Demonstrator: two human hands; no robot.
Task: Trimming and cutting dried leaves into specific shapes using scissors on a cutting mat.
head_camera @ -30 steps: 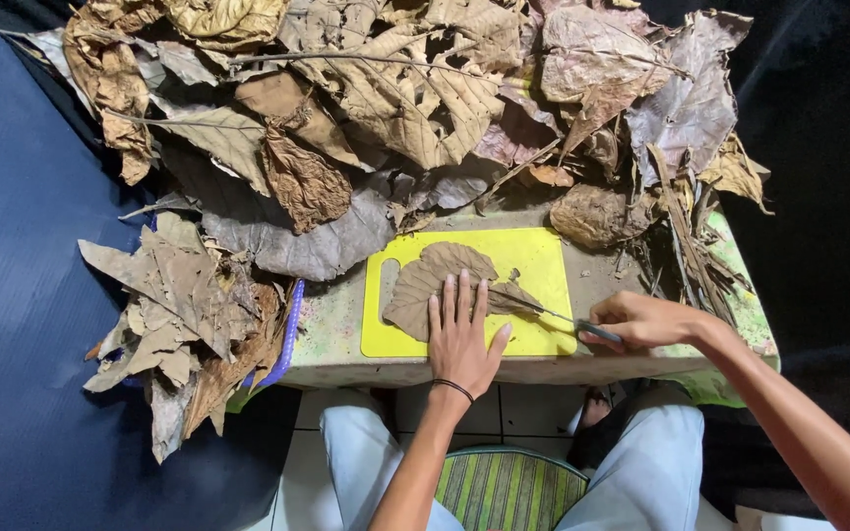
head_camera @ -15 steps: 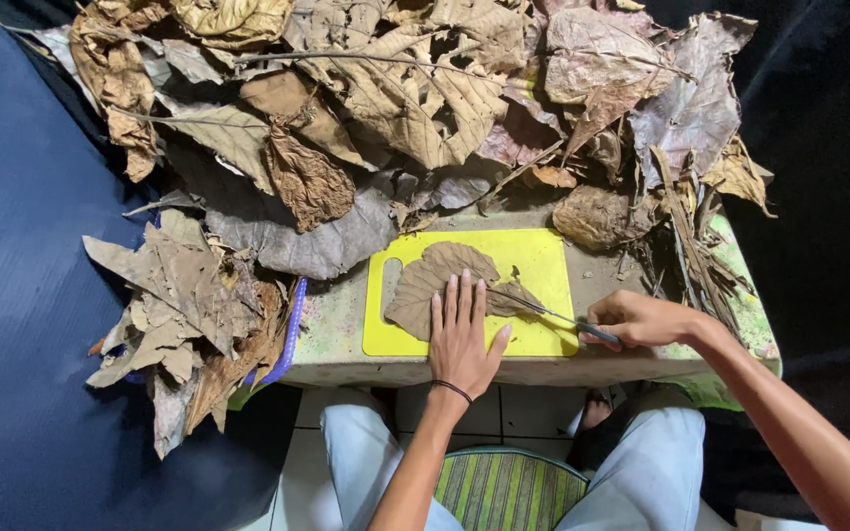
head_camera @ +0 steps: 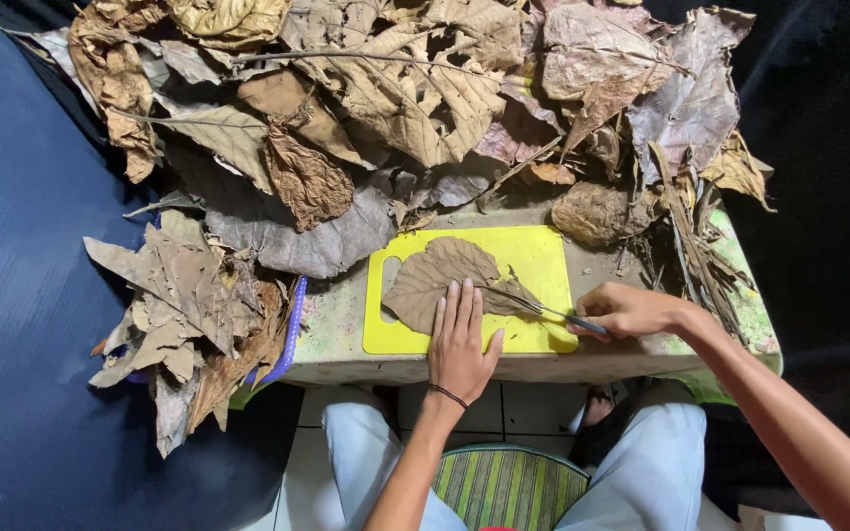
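Left hand (head_camera: 461,344) lies flat, fingers spread, pinning a dried brown leaf (head_camera: 442,280) to the yellow cutting board (head_camera: 535,258). Right hand (head_camera: 625,311) grips a small knife (head_camera: 541,309), its blade on the leaf. Cutting appears underway; continuing demands steady hold-down pressure.

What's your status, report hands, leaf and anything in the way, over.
Left hand flat on the dry leaf, pinning it to the yellow cutting board. Right hand holds a thin blade, tip on the leaf. Loose leaf pile crowds the board's far edge.

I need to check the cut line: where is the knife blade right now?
In the head view, the knife lies right of centre on the yellow cutting board, its tip on the dry leaf, held by the right hand.
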